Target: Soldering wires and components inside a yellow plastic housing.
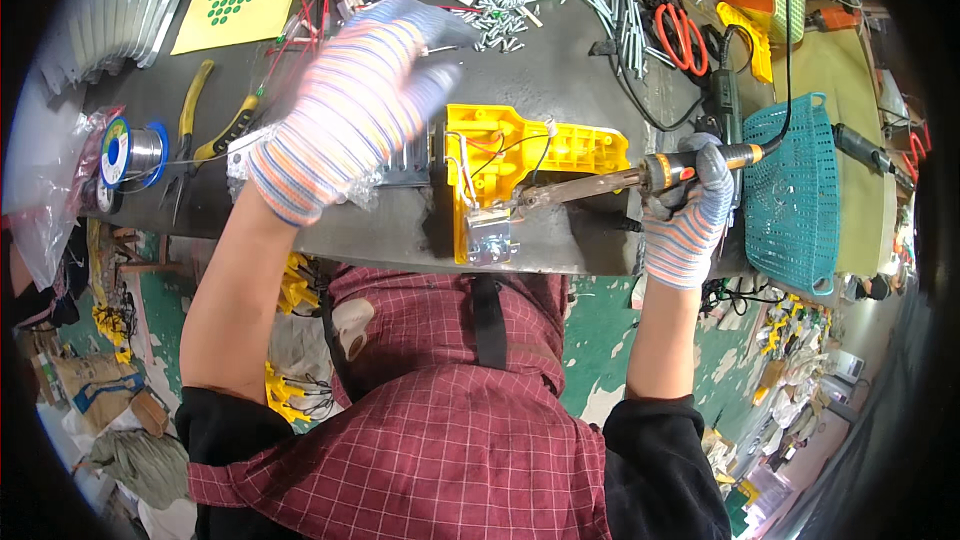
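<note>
My right hand [690, 225], in a striped knit glove, grips the handle of a soldering iron [665, 172]. Its long metal shaft points left, and the tip meets or hovers just over a small silvery part [489, 240]; contact cannot be told. That part sits at the near end of a yellow plastic housing half [590, 148], which lies on the bench with thin wires inside. Gloved alike, my left hand [345, 105] is raised to the left of the housing. Its fingers stretch forward with the thumb apart, blurred by motion, and nothing shows between them.
A solder spool [145, 150] and yellow-handled pliers [235, 130] lie left. Screws [505, 15], red-handled scissors [680, 38] and loose wires spread along the back. A teal basket [795, 195] stands right, near the iron's black cord [788, 40]. The bench's front edge [590, 265] runs before me.
</note>
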Action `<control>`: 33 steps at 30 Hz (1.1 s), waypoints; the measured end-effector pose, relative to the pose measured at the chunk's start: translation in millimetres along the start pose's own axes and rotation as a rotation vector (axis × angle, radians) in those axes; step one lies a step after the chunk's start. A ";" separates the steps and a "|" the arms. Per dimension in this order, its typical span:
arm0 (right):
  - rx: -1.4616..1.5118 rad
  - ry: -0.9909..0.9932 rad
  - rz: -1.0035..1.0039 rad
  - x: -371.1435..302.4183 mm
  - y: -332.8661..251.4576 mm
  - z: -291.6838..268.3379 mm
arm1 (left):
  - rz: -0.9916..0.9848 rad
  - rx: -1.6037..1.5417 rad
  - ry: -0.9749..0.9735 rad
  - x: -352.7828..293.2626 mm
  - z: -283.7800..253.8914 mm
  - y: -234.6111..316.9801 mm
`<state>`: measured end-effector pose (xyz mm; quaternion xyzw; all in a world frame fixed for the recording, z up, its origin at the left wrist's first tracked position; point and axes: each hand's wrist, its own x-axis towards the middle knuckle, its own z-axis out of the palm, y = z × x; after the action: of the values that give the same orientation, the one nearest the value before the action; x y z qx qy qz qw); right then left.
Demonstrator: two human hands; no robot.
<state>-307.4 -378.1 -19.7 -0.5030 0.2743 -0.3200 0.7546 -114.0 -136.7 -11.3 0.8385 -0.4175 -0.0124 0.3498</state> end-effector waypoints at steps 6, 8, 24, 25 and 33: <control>-0.051 0.006 -0.012 -1.3 1.5 0.5 | -0.007 -0.354 -0.359 9.5 -6.6 33.4; -0.049 -0.005 -0.018 -1.1 1.1 -1.3 | -0.032 -0.477 -0.418 12.7 1.6 34.0; -0.049 0.092 0.013 -4.9 -2.0 10.8 | -0.004 -0.529 -0.464 25.8 19.2 29.8; -0.051 0.091 0.015 -5.7 -2.4 12.0 | 0.003 -0.697 -0.489 25.8 21.8 23.8; 0.002 -0.025 0.052 -4.3 -2.3 3.9 | -0.034 -1.013 -0.592 38.9 13.7 11.2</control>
<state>-307.7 -373.2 -15.8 -0.4989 0.2777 -0.2943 0.7664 -100.7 -176.8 -4.4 0.5342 -0.4257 -0.4499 0.5753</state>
